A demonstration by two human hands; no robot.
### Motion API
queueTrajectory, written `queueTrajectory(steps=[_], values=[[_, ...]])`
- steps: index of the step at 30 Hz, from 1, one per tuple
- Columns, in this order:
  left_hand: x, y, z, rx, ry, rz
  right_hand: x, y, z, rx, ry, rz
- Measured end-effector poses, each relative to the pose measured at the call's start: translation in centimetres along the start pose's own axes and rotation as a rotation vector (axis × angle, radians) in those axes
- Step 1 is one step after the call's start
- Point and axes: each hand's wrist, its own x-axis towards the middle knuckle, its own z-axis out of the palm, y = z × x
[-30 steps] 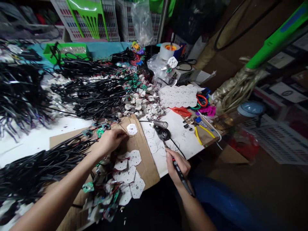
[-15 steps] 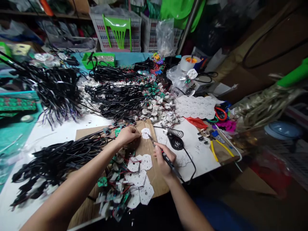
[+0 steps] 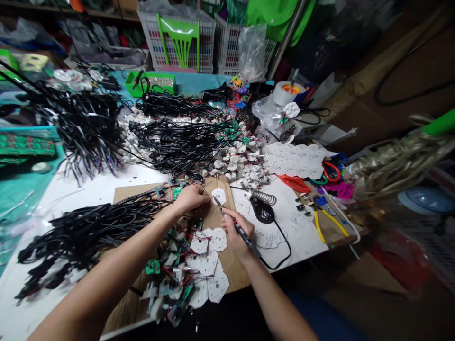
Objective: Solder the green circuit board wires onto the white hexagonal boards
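Observation:
My right hand (image 3: pixel 239 233) is closed like a pen grip around a soldering iron (image 3: pixel 241 232) with a dark handle and a small red light. Its tip points up and left, at the left edge of a white octagonal circuit board (image 3: pixel 219 196) lying on cardboard (image 3: pixel 227 265). Just left of that board, my left hand (image 3: pixel 194 197) is pinched on what looks like a thin wire. The fingertips are close to the iron's tip; whether they touch the board I cannot tell. Below lie several more white boards (image 3: pixel 217 239) with red wires and small green circuit boards (image 3: pixel 152 266).
Bundled black cables (image 3: pixel 103 222) lie left, with more (image 3: pixel 177 142) behind. A black soldering iron stand (image 3: pixel 263 208) with a coiled spring is at the right, its cord curving below. Beyond it are yellow-handled pliers (image 3: pixel 330 220), stacked white panels (image 3: pixel 295 158) and a tape roll (image 3: pixel 286 93).
The soldering iron's tip has moved left, from the white board's lower right to its left edge beside my left fingertips. The whole view has shifted slightly; my left hand stays pinched.

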Motion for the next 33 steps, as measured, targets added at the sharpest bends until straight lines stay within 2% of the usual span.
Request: queueTrajectory(steps=[17,25,28,31,33], values=[[0.0,0.2,-0.1,0.063,0.004,0.006,0.1,-0.1,0.2,0.0,-0.008,0.006],[-0.5,0.4,0.0,0.126,0.029,0.015,0.3,-1.0,-0.3,0.063,0.063,0.037],[-1.0,0.0,0.3,0.215,0.121,0.098,0.3,-1.1,-0.4,0.07,0.074,0.033],[-1.8,-0.9,0.5,0.235,0.236,0.297,0.4,-1.2,-0.5,0.081,0.083,0.038],[-2.3,-1.4,0.5,0.169,0.259,0.405,0.4,-1.3,-0.6,0.076,0.088,0.046]])
